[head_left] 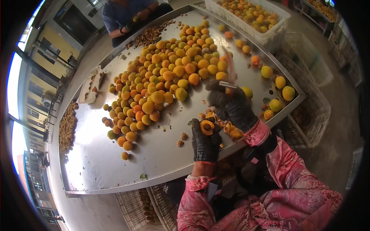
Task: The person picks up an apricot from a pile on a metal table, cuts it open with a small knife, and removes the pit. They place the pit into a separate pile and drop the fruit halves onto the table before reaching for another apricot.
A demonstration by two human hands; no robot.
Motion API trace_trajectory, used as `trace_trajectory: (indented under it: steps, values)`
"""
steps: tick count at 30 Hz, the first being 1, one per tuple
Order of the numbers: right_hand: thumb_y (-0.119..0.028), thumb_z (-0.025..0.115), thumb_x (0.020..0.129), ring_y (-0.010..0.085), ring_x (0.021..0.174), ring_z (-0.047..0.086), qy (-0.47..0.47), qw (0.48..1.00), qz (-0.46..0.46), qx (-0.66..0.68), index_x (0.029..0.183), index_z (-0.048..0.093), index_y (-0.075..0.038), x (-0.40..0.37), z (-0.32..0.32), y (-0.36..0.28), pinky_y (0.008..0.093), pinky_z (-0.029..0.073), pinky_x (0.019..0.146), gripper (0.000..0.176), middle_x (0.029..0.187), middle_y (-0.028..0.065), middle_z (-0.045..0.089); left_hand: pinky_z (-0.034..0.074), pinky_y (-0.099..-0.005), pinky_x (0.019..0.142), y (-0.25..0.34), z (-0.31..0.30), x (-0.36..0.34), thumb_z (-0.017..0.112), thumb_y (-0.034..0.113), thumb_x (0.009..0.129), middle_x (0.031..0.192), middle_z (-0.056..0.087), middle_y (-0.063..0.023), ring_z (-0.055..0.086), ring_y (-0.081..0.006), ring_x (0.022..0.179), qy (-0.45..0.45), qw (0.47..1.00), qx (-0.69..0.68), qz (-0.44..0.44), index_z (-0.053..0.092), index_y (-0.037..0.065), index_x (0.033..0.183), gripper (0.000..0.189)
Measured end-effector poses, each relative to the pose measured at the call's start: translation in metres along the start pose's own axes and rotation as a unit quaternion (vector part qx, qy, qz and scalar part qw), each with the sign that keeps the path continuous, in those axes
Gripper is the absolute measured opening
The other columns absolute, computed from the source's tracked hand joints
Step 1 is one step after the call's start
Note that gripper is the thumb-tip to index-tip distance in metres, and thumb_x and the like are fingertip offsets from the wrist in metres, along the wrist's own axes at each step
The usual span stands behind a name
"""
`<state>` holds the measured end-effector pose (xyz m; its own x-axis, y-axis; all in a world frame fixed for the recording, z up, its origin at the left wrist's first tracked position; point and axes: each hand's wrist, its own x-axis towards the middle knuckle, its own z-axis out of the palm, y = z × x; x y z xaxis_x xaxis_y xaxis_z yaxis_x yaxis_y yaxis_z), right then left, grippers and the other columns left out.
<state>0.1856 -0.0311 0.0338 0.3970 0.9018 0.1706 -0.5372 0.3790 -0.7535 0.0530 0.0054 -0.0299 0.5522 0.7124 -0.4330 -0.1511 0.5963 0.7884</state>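
Note:
My left hand (pixel 204 144), in a black glove, is closed around a cut-open apricot (pixel 207 127) whose brown pit shows in the orange flesh. Up and to its right, my gloved right hand (pixel 235 107) grips a small tool with a short metal bar (pixel 228 84); a blurred reddish-brown length extends above it, and I cannot tell its exact kind. Opened apricot pieces (pixel 234 132) lie beneath and beside my hands. Two loose pits (pixel 182 140) rest left of my left hand. A large heap of whole apricots (pixel 165 75) covers the middle of the metal table.
The metal table (pixel 154 169) has a raised rim. Several apricots (pixel 280 82) lie at its right corner. A white crate of apricots (pixel 266 34) stands beyond. Pits (pixel 69 125) pile at the left edge near a tray (pixel 91 85). Another person (pixel 129 17) works across the table.

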Motion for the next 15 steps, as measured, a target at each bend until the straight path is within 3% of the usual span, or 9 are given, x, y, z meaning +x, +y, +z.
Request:
trace_trajectory:
  steps: [1, 3, 4, 8, 9, 10, 11, 13, 15]
  values:
    - [-0.018, 0.063, 0.081, 0.0082, 0.069, 0.054, -0.002, 1.000, -0.001, -0.001, 0.102, 0.057, -0.005, -0.002, -0.001, 0.000, 0.0252, 0.047, 0.064, 0.025, 0.080, 0.0029, 0.060, 0.047, -0.0274, 0.078, -0.001, -0.001, 0.003, 0.043, 0.030, 0.093, 0.102, 0.056, -0.0060, 0.056, -0.0185, 0.088, -0.009, 0.988, -0.152, -0.035, 0.044, 0.006, 0.115, 0.033]
    - [-0.018, 0.063, 0.081, 0.0167, 0.074, 0.058, -0.064, 0.923, 0.116, -0.361, 0.105, 0.056, -0.004, -0.010, -0.005, 0.008, 0.0297, 0.047, 0.068, 0.028, 0.083, 0.0077, 0.059, 0.047, -0.0289, 0.078, 0.000, 0.001, -0.003, 0.043, 0.034, 0.092, 0.102, 0.057, -0.0065, 0.057, -0.0195, 0.088, 0.012, 0.986, -0.165, -0.032, 0.046, 0.007, 0.115, 0.036]
    - [-0.018, 0.063, 0.079, 0.0288, 0.084, 0.059, -0.171, 0.796, -0.090, -0.573, 0.106, 0.055, -0.004, -0.008, -0.016, 0.022, 0.0352, 0.047, 0.076, 0.031, 0.090, 0.0141, 0.059, 0.048, -0.0305, 0.077, 0.001, 0.003, -0.006, 0.043, 0.039, 0.092, 0.101, 0.057, -0.0069, 0.057, -0.0204, 0.089, 0.034, 0.983, -0.176, -0.033, 0.047, 0.008, 0.115, 0.039]
    - [-0.015, 0.066, 0.076, 0.0267, 0.098, 0.056, -0.167, 0.758, -0.174, -0.607, 0.106, 0.058, -0.006, -0.027, -0.011, 0.037, 0.0371, 0.044, 0.083, 0.033, 0.098, 0.0126, 0.060, 0.049, -0.0315, 0.073, -0.038, -0.018, 0.025, 0.041, 0.045, 0.091, 0.098, 0.059, -0.0064, 0.058, -0.0203, 0.086, 0.059, 0.977, 0.065, 0.193, 0.051, 0.011, 0.111, 0.042]
    - [-0.015, 0.066, 0.076, 0.0267, 0.098, 0.056, -0.166, 0.757, -0.176, -0.606, 0.106, 0.058, -0.006, -0.027, -0.006, 0.029, 0.0371, 0.044, 0.083, 0.033, 0.098, 0.0126, 0.060, 0.047, -0.0300, 0.059, -0.014, 0.000, 0.014, 0.043, 0.048, 0.089, 0.084, 0.059, -0.0046, 0.057, -0.0195, 0.071, 0.080, 0.986, -0.130, 0.071, 0.053, 0.010, 0.104, 0.042]
    - [-0.014, 0.067, 0.075, 0.0266, 0.099, 0.056, -0.109, 0.841, -0.051, -0.528, 0.105, 0.058, -0.005, -0.028, 0.001, 0.019, 0.0366, 0.045, 0.083, 0.033, 0.097, 0.0126, 0.060, 0.045, -0.0284, 0.045, 0.002, 0.008, 0.008, 0.046, 0.051, 0.087, 0.071, 0.058, -0.0029, 0.055, -0.0186, 0.055, 0.097, 0.942, -0.317, -0.055, 0.055, 0.009, 0.096, 0.043]
    - [-0.014, 0.068, 0.074, 0.0265, 0.099, 0.056, -0.049, 0.897, 0.077, -0.433, 0.104, 0.059, -0.005, -0.027, 0.007, 0.011, 0.0361, 0.045, 0.083, 0.032, 0.096, 0.0126, 0.060, 0.045, -0.0284, 0.045, -0.005, -0.010, 0.016, 0.046, 0.051, 0.087, 0.071, 0.058, -0.0029, 0.055, -0.0186, 0.055, 0.096, 0.942, -0.317, -0.055, 0.055, 0.009, 0.096, 0.043]
    - [-0.013, 0.069, 0.073, 0.0262, 0.099, 0.056, -0.060, 0.891, 0.105, -0.437, 0.103, 0.059, -0.005, -0.018, -0.001, -0.007, 0.0355, 0.046, 0.083, 0.033, 0.097, 0.0122, 0.059, 0.051, -0.0356, 0.077, -0.022, -0.048, 0.034, 0.042, 0.049, 0.089, 0.094, 0.063, -0.0067, 0.061, -0.0234, 0.088, -0.355, 0.871, -0.334, -0.055, 0.056, 0.010, 0.108, 0.045]
    - [-0.013, 0.070, 0.072, 0.0258, 0.099, 0.056, -0.069, 0.885, 0.132, -0.441, 0.103, 0.059, -0.005, -0.017, -0.014, -0.012, 0.0350, 0.046, 0.083, 0.033, 0.099, 0.0118, 0.058, 0.051, -0.0357, 0.075, -0.030, -0.048, 0.035, 0.043, 0.049, 0.088, 0.090, 0.063, -0.0063, 0.061, -0.0233, 0.085, -0.230, 0.924, -0.301, -0.053, 0.057, 0.010, 0.105, 0.044]
